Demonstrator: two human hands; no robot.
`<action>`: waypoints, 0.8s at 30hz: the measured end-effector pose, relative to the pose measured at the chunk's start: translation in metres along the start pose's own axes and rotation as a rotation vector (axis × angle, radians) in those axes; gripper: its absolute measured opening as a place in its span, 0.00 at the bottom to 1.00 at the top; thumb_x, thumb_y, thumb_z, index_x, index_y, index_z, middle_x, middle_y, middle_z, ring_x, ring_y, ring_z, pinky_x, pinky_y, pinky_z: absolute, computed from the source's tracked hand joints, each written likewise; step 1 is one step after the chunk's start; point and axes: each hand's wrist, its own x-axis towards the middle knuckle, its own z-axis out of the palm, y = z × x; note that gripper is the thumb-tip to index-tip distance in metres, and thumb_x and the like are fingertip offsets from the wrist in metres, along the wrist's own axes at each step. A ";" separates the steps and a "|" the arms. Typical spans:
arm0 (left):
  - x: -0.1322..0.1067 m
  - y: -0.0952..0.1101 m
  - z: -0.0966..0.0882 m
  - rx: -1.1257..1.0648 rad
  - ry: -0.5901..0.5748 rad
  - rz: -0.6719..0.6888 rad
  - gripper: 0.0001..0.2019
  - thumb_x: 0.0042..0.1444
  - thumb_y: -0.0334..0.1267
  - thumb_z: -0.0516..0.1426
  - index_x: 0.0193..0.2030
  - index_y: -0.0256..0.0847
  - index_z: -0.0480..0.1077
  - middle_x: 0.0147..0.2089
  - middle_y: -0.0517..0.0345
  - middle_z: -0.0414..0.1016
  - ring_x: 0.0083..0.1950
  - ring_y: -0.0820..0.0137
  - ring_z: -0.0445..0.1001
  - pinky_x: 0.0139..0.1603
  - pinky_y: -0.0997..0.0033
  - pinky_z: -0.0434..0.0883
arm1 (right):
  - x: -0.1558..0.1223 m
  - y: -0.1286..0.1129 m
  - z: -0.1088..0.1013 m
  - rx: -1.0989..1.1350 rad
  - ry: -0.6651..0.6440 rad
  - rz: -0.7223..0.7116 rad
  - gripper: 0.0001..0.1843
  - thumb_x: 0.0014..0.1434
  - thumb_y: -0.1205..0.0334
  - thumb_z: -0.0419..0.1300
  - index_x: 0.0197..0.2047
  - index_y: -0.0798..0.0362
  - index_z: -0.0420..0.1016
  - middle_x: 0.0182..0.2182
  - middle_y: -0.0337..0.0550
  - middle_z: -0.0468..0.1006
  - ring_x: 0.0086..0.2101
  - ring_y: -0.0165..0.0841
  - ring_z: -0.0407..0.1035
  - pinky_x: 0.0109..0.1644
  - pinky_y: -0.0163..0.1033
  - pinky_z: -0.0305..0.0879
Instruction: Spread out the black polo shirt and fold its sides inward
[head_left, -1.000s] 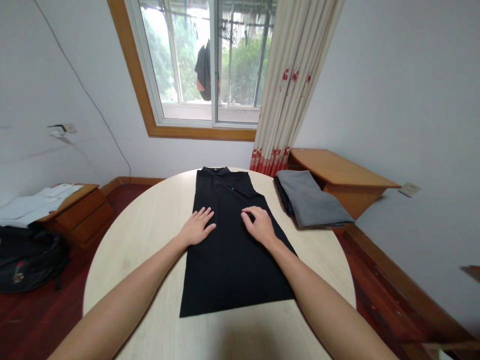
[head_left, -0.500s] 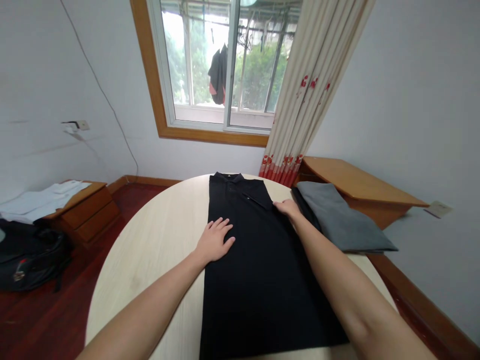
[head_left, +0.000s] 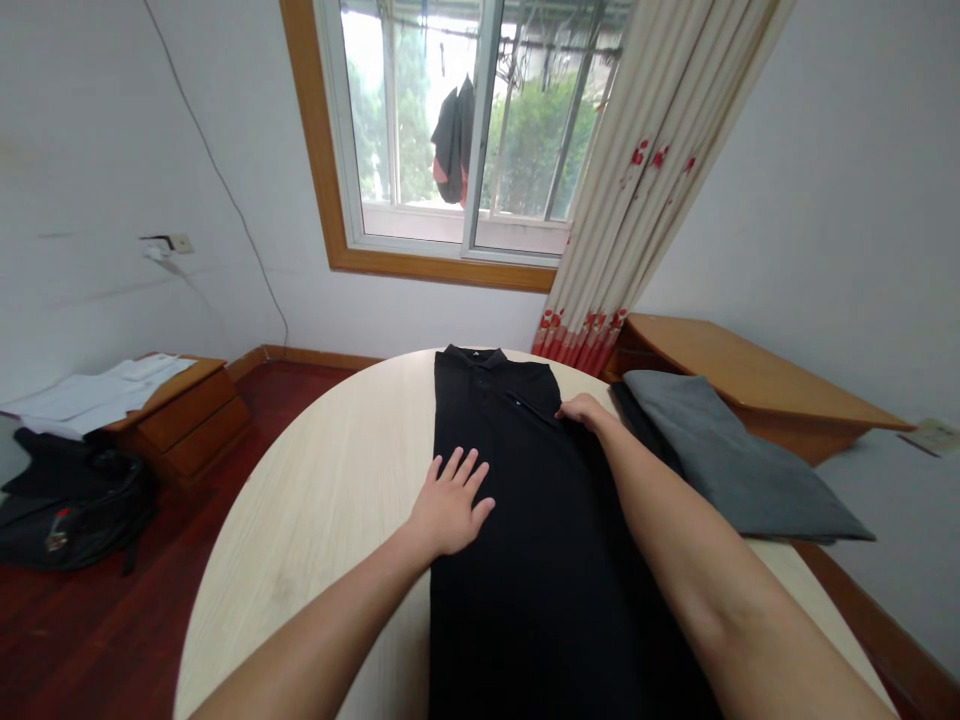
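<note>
A black polo shirt (head_left: 517, 560) lies flat on the round table, its collar toward the window and its left side folded into a straight edge. My left hand (head_left: 452, 503) rests on that edge with the fingers spread, partly over the cloth. At the shirt's upper right, my right hand (head_left: 583, 411) pinches the edge of the fabric near the sleeve. The lower right of the shirt is partly hidden behind my right forearm.
The pale round table (head_left: 322, 470) stands below a window. Folded grey cloth (head_left: 742, 460) lies at its right edge, beside a wooden desk (head_left: 757, 370). A low cabinet (head_left: 191, 415) with papers and a black backpack (head_left: 75, 510) are at the left.
My left hand has slid a little toward me along the shirt's edge, its fingers spreading wider. My right hand still pinches the cloth. The view has shifted slightly.
</note>
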 end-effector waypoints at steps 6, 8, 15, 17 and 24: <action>0.000 -0.001 0.002 -0.006 0.031 0.008 0.30 0.68 0.54 0.42 0.73 0.44 0.55 0.76 0.50 0.46 0.77 0.53 0.42 0.73 0.41 0.46 | -0.049 -0.034 0.010 -0.297 0.153 -0.200 0.15 0.57 0.67 0.61 0.49 0.57 0.75 0.46 0.58 0.77 0.48 0.45 0.74 0.49 0.41 0.68; 0.000 0.000 0.003 0.001 0.043 0.006 0.30 0.68 0.54 0.43 0.72 0.44 0.56 0.76 0.50 0.47 0.76 0.53 0.42 0.73 0.41 0.46 | -0.070 -0.049 0.019 -0.424 0.176 -0.365 0.15 0.60 0.70 0.56 0.51 0.56 0.73 0.47 0.57 0.76 0.47 0.42 0.74 0.49 0.41 0.67; 0.000 0.000 0.001 0.000 0.032 0.001 0.31 0.68 0.54 0.42 0.73 0.41 0.56 0.76 0.48 0.46 0.76 0.52 0.42 0.73 0.41 0.46 | -0.077 -0.068 0.035 -0.289 0.056 -0.373 0.15 0.60 0.58 0.60 0.49 0.55 0.75 0.47 0.57 0.76 0.48 0.45 0.74 0.50 0.45 0.68; 0.000 0.000 0.003 -0.008 0.047 0.002 0.31 0.68 0.54 0.43 0.72 0.42 0.56 0.76 0.49 0.46 0.76 0.52 0.42 0.73 0.40 0.46 | -0.058 -0.064 0.030 -0.078 0.038 -0.230 0.17 0.61 0.51 0.59 0.45 0.55 0.77 0.44 0.56 0.78 0.48 0.46 0.73 0.51 0.46 0.67; 0.001 -0.003 0.007 -0.040 0.067 0.008 0.30 0.68 0.55 0.43 0.73 0.47 0.55 0.76 0.51 0.47 0.76 0.53 0.43 0.72 0.40 0.46 | 0.011 -0.053 0.022 0.249 -0.051 -0.071 0.14 0.60 0.60 0.59 0.46 0.58 0.79 0.34 0.46 0.80 0.33 0.32 0.74 0.37 0.33 0.68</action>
